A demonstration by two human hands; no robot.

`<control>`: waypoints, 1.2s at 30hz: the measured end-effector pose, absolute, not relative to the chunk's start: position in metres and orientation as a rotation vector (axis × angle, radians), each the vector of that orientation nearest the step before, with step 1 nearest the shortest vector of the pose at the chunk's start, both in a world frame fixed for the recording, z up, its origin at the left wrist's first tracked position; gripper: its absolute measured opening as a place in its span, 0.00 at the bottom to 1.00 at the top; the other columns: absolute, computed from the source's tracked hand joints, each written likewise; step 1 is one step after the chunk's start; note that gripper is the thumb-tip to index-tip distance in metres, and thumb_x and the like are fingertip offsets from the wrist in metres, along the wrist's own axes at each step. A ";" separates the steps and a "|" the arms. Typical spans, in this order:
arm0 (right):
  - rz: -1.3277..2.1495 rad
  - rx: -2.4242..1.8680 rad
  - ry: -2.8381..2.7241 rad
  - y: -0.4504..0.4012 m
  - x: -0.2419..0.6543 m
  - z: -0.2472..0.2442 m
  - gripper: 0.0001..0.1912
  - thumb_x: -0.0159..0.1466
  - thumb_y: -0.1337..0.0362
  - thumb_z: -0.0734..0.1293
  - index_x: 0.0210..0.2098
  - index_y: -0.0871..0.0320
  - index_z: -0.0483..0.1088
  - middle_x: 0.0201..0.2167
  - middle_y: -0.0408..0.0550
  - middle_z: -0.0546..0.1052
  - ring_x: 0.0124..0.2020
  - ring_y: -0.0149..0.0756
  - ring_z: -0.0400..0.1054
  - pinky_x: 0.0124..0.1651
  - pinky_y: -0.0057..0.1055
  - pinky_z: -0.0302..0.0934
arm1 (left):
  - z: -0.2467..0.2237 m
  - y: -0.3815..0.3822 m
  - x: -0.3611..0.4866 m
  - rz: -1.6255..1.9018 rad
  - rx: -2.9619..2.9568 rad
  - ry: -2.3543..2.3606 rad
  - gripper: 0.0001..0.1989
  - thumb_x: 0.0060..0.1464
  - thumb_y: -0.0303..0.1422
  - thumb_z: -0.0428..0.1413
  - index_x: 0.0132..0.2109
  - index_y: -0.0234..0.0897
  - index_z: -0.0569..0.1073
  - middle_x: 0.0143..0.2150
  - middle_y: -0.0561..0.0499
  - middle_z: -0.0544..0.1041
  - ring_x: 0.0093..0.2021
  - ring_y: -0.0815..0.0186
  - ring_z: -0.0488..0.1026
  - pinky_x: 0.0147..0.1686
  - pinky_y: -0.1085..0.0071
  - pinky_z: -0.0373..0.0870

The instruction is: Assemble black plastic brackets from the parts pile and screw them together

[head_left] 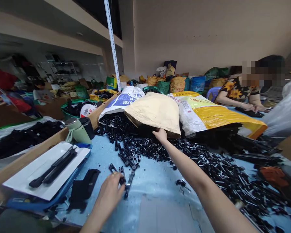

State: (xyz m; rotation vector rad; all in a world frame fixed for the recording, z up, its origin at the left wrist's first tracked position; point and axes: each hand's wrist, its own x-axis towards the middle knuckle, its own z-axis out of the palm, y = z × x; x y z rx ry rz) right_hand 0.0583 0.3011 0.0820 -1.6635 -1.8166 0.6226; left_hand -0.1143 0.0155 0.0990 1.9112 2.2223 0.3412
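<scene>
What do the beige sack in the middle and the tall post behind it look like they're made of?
The beige sack looks like matte paper or woven plastic, judging by its dull, creased surface; I can't tell which. The tall post seems to be painted metal, pale and smooth, with the regular rows of holes typical of slotted steel.

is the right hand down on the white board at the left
No, the right hand is at the lower edge of the beige sack.

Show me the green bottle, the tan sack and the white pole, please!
Green bottle [80, 133], head view: its side, below the lid.
Tan sack [155, 111], head view: around its middle.
White pole [111, 34], head view: its upper half.
</scene>
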 end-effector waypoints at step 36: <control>1.296 -0.842 -1.727 0.016 0.164 0.046 0.24 0.63 0.54 0.55 0.59 0.49 0.53 0.37 0.49 0.65 0.24 0.27 0.61 0.26 0.28 0.62 | 0.064 -0.019 0.039 1.608 1.506 1.709 0.17 0.58 0.34 0.44 0.52 0.38 0.66 0.43 0.44 0.68 0.44 0.64 0.66 0.42 0.67 0.66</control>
